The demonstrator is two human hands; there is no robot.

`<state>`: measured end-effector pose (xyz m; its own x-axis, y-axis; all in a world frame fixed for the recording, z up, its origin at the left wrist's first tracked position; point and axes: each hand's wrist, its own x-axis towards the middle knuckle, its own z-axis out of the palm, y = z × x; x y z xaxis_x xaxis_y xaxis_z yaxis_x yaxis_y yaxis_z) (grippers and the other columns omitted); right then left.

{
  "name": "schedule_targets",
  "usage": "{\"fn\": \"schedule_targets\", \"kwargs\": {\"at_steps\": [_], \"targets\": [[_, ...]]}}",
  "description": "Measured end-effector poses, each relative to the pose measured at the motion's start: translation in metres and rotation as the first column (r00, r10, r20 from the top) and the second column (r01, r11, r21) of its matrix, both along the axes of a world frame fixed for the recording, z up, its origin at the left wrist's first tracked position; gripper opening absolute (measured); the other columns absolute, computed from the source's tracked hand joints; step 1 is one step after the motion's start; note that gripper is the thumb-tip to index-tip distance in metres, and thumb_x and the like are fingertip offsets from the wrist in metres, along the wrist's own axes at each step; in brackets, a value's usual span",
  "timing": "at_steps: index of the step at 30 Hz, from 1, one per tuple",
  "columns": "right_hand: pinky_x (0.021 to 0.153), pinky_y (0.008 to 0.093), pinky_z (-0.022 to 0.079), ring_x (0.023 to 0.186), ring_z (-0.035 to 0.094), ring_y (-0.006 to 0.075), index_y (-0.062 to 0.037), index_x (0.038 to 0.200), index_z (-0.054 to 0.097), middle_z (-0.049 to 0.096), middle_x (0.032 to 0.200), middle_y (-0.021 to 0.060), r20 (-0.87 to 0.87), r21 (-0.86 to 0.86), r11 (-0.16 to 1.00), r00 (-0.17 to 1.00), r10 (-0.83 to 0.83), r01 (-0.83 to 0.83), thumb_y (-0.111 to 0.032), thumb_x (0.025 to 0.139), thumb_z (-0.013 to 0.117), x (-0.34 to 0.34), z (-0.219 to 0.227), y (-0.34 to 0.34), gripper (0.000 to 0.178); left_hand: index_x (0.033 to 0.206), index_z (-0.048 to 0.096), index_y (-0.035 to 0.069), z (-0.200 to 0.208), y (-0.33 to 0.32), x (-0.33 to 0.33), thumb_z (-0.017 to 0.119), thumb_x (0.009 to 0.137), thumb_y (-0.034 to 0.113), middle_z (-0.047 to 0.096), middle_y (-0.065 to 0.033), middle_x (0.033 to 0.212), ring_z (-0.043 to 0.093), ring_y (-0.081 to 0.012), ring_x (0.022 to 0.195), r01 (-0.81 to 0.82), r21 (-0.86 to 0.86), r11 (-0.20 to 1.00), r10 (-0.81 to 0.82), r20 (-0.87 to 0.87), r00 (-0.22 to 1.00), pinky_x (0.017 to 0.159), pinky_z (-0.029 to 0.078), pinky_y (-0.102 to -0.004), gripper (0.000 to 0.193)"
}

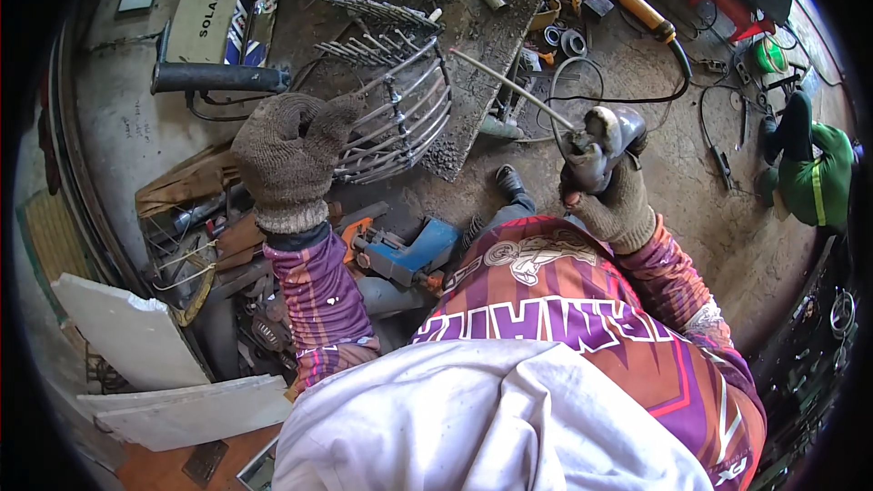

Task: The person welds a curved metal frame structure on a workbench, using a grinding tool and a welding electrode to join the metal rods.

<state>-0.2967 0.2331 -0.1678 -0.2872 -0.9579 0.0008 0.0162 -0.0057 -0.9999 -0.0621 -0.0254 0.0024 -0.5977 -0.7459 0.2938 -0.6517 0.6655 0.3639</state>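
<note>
My right hand (618,191), in a knitted glove, is closed around a dark electrode holder (596,150). From its jaws a thin welding rod (509,82) points up and left, its tip near a curved metal-rod cage (400,114). The tip looks apart from the cage, though I cannot be sure. My left hand (291,155), gloved in brown knit, has its fingers curled at the cage's left side and appears to grip it; the fingertips are partly hidden. The cage rests at the edge of a dark worktable (482,45).
Bundles of metal rods (377,11) lie on the table. A yellow angle grinder (627,0) with a cable lies beyond it. A blue and orange machine (400,250) stands below my left arm. Broken white boards (136,327) lean at left. Another person's green sleeve (823,177) shows at right.
</note>
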Motion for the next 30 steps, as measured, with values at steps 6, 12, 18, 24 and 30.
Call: {"fn": "schedule_targets", "kwargs": {"at_steps": [6, 12, 18, 24, 30], "targets": [[0.071, 0.0289, 0.051, 0.079, 0.062, 0.0142, -0.0046, 0.115, 0.054, 0.063, 0.09, 0.0028, -0.041, 0.035, 0.999, 0.999, 0.02, -0.019, -0.031, 0.083, 0.083, 0.013, 0.005, 0.0, 0.051, 0.08, 0.074, 0.001, 0.002, 0.003, -0.005, 0.087, 0.079, 0.032, 0.068, -0.0066, 0.071, 0.064, -0.0186, 0.065, 0.062, -0.166, 0.984, -0.056, 0.04, 0.998, 0.064, 0.05, -0.0345, 0.033], [0.074, 0.0294, 0.051, 0.081, 0.062, 0.0144, -0.0026, 0.123, 0.052, 0.063, 0.091, 0.0032, -0.082, -0.018, 1.0, 0.997, -0.002, 0.001, -0.03, 0.084, 0.082, 0.011, 0.002, -0.004, 0.056, 0.08, 0.074, 0.002, 0.004, 0.002, -0.01, 0.087, 0.079, 0.031, 0.068, -0.0075, 0.07, 0.064, -0.0184, 0.064, 0.109, -0.164, 0.98, -0.104, 0.041, 0.994, 0.064, 0.05, -0.0346, 0.032], [0.08, 0.0313, 0.05, 0.088, 0.061, 0.0151, -0.0017, 0.13, 0.049, 0.062, 0.097, 0.0039, -0.349, -0.048, 0.998, 0.937, 0.017, -0.036, -0.031, 0.084, 0.082, 0.003, 0.001, -0.005, 0.065, 0.076, 0.073, 0.002, 0.003, 0.006, -0.009, 0.088, 0.078, 0.029, 0.068, -0.0073, 0.069, 0.063, -0.0179, 0.063, 0.064, -0.132, 0.989, -0.058, 0.05, 0.997, 0.062, 0.049, -0.0338, 0.031], [0.081, 0.032, 0.05, 0.088, 0.061, 0.0154, -0.0025, 0.133, 0.048, 0.062, 0.099, 0.0042, -0.38, -0.074, 0.997, 0.925, -0.002, -0.028, -0.03, 0.084, 0.082, 0.003, 0.004, -0.008, 0.066, 0.071, 0.069, 0.008, 0.0, 0.006, -0.01, 0.084, 0.077, 0.043, 0.061, -0.0059, 0.062, 0.059, -0.0244, 0.056, 0.095, -0.192, 0.977, -0.093, 0.018, 0.996, 0.053, 0.045, -0.0367, 0.039], [0.106, 0.0462, 0.04, 0.12, 0.056, 0.0343, -0.0073, 0.127, 0.064, 0.062, 0.125, 0.0151, -0.221, -0.015, 1.0, 0.975, -0.018, 0.015, -0.038, 0.079, 0.081, 0.008, 0.016, -0.012, 0.06, 0.072, 0.07, 0.009, 0.001, 0.007, -0.007, 0.083, 0.077, 0.046, 0.061, -0.0058, 0.063, 0.059, -0.0243, 0.056, 0.064, -0.201, 0.977, -0.053, 0.056, 0.997, 0.053, 0.045, -0.0369, 0.04]]}}
